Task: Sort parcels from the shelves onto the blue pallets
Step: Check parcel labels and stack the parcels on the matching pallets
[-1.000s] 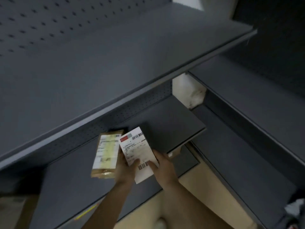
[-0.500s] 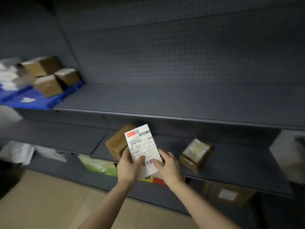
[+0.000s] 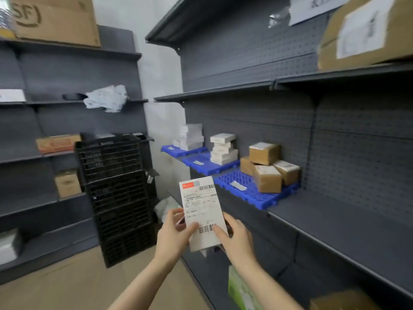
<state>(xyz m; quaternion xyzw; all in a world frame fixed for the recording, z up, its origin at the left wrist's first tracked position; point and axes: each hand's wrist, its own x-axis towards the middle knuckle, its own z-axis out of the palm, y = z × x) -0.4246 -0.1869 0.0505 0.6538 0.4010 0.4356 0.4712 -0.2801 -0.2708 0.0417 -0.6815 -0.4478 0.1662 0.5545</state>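
I hold a small white parcel (image 3: 202,211) with a shipping label and barcodes upright in front of me. My left hand (image 3: 176,233) grips its lower left edge and my right hand (image 3: 234,238) its lower right edge. On the right-hand shelf lie three blue pallets. The nearest blue pallet (image 3: 252,193) carries several brown boxes (image 3: 268,168). The middle blue pallet (image 3: 201,163) holds a stack of white boxes (image 3: 223,148). The far blue pallet (image 3: 176,151) holds more white boxes (image 3: 192,136).
A stack of black plastic crates (image 3: 118,193) stands on the floor ahead. Grey shelves on the left hold cardboard boxes (image 3: 67,183) and a white bag (image 3: 107,98). A large brown box (image 3: 366,30) sits top right. A green box (image 3: 241,289) sits low on the right.
My view has swung left from the lower shelf to the corner with the blue pallets. Both hands keep hold of the white parcel.
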